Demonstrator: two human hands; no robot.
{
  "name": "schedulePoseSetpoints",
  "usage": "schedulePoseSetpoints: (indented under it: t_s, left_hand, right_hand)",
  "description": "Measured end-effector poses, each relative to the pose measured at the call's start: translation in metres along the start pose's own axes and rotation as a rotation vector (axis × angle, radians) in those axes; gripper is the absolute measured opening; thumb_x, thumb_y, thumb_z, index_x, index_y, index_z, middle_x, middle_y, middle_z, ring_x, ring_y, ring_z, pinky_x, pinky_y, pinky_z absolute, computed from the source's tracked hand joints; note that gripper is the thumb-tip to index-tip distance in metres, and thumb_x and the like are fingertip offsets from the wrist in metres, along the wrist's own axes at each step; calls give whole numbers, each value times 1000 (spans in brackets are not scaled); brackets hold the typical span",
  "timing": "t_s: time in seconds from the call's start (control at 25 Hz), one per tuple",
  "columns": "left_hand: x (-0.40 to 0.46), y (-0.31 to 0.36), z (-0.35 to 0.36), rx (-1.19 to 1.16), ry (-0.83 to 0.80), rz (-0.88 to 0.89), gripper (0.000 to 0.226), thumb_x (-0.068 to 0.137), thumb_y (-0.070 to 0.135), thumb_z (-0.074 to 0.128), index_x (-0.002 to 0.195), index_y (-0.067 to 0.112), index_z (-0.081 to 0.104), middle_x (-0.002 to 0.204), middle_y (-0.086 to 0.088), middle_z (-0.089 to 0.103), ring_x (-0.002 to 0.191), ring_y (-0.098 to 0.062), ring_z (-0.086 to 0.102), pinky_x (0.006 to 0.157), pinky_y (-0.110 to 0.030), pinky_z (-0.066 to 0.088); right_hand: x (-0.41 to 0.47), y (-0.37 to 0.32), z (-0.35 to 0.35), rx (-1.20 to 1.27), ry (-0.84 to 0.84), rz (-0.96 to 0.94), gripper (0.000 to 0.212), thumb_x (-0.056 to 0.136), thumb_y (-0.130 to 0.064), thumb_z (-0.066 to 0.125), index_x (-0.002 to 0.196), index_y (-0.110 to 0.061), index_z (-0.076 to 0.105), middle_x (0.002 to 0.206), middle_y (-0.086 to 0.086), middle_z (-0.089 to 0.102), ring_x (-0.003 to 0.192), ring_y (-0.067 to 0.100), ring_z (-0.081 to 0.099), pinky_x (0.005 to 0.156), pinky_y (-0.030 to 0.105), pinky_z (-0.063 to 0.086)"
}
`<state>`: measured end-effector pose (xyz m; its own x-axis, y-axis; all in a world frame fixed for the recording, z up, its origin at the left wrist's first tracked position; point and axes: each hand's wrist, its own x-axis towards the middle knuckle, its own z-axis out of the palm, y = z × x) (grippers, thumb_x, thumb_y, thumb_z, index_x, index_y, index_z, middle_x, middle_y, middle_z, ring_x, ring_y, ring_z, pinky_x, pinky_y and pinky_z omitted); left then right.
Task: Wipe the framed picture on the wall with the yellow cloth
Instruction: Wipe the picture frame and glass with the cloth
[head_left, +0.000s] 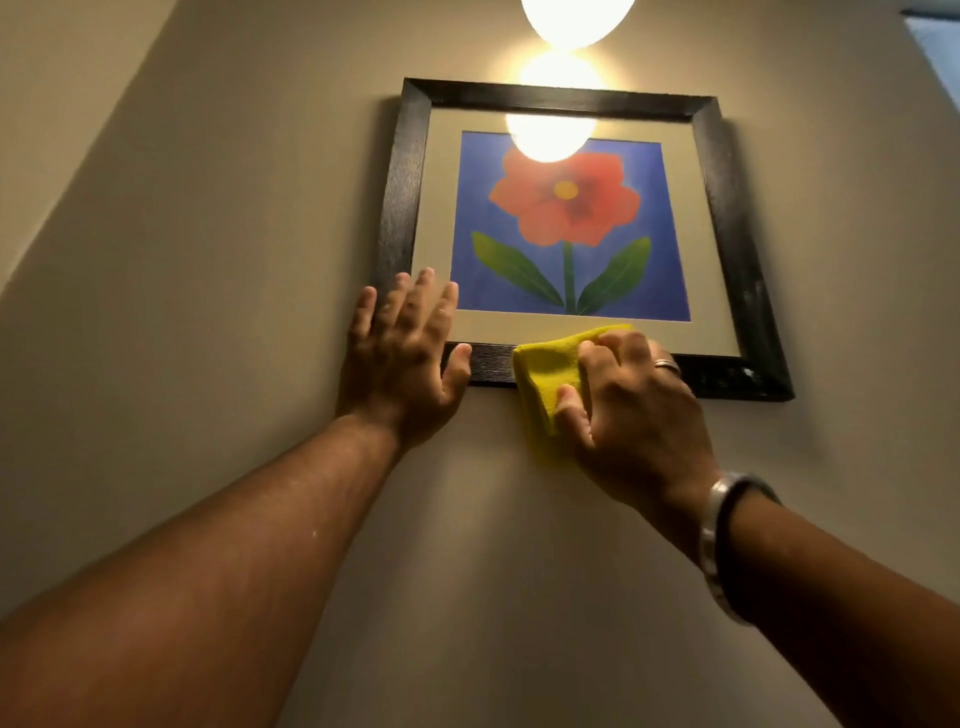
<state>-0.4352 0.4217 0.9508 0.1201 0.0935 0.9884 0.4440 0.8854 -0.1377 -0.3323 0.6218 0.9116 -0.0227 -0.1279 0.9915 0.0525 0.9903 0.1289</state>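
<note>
A framed picture (722, 208) hangs on the beige wall: black frame, pale mat, a red flower on blue. My left hand (405, 358) lies flat with spread fingers over the frame's bottom left corner, thumb on the lower rail. My right hand (634, 405) grips a folded yellow cloth (545, 374) and presses it against the middle of the frame's bottom rail. Part of the cloth hangs below the frame onto the wall. A ring and a wristband show on my right hand and wrist.
A bright lamp (576, 21) glows above the picture, and its glare reflects on the glass (550, 137) near the top. The wall's left corner edge (93, 171) runs diagonally. Pale dust marks show on the frame's lower right corner (748, 371).
</note>
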Motion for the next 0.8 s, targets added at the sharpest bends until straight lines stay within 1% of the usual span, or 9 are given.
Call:
schedulePoseSetpoints:
  t_s: [0.08, 0.16, 0.24, 0.36, 0.48, 0.56, 0.64, 0.72, 0.8]
  left_hand:
    - [2, -2, 6, -24, 18, 13, 70, 85, 47, 30, 149, 18, 30, 160, -13, 24, 147, -31, 21, 121, -48, 10]
    - [1, -4, 7, -35, 31, 16, 72, 85, 43, 30, 150, 14, 25, 161, -14, 19, 148, -32, 18, 121, -46, 12]
    - [0, -7, 10, -36, 33, 8, 74, 84, 41, 31, 151, 13, 20, 162, -14, 14, 149, -31, 15, 122, -45, 11]
    - [1, -5, 10, -29, 40, 4, 75, 84, 41, 31, 152, 13, 17, 162, -15, 12, 149, -31, 13, 122, -44, 9]
    - [0, -4, 10, -12, 34, 10, 74, 85, 41, 30, 152, 12, 17, 162, -15, 14, 149, -32, 15, 122, -44, 12]
    - [1, -4, 9, -4, 37, 13, 73, 85, 40, 30, 152, 12, 17, 162, -15, 15, 149, -31, 17, 122, -44, 13]
    - [0, -3, 8, 15, 23, 13, 73, 86, 40, 28, 152, 12, 17, 162, -15, 16, 149, -30, 16, 122, -43, 12]
    - [-1, -4, 6, 21, 20, 18, 72, 86, 39, 26, 152, 11, 16, 161, -14, 16, 149, -30, 16, 122, -43, 11]
    - [0, -3, 4, 9, 10, 35, 71, 86, 37, 27, 151, 10, 18, 161, -16, 17, 149, -31, 17, 122, -44, 13]
  right_hand:
    - [11, -20, 13, -54, -4, 134, 69, 82, -71, 30, 117, -14, 47, 127, 20, 49, 111, 40, 49, 88, 51, 46]
    - [24, -43, 26, -62, -43, 240, 68, 85, -62, 36, 132, -13, 37, 149, 22, 33, 132, 48, 31, 106, 60, 29]
    - [24, -52, 39, -59, -6, 205, 58, 90, -48, 41, 138, -16, 33, 155, 18, 26, 139, 47, 22, 112, 61, 19]
    - [1, -7, 35, -163, 33, 111, 59, 88, -44, 43, 142, -22, 33, 154, 12, 32, 138, 43, 30, 110, 56, 29]
    - [-9, 42, 6, -194, 40, 352, 64, 84, -51, 35, 140, -23, 36, 148, 14, 41, 130, 45, 37, 103, 55, 40]
    - [1, 20, 11, -206, 77, 265, 60, 85, -54, 33, 138, -26, 40, 144, 14, 47, 127, 44, 41, 99, 52, 40]
    - [1, -22, 34, -153, 39, 20, 57, 89, -53, 33, 140, -29, 38, 147, 10, 44, 133, 42, 38, 105, 55, 35]
    - [-2, -27, 39, -149, 15, -141, 55, 91, -51, 36, 142, -30, 34, 151, 7, 39, 138, 40, 33, 110, 56, 30]
    - [-11, 16, 26, -152, -4, -48, 57, 87, -42, 41, 143, -30, 34, 153, 6, 36, 140, 37, 31, 112, 53, 29]
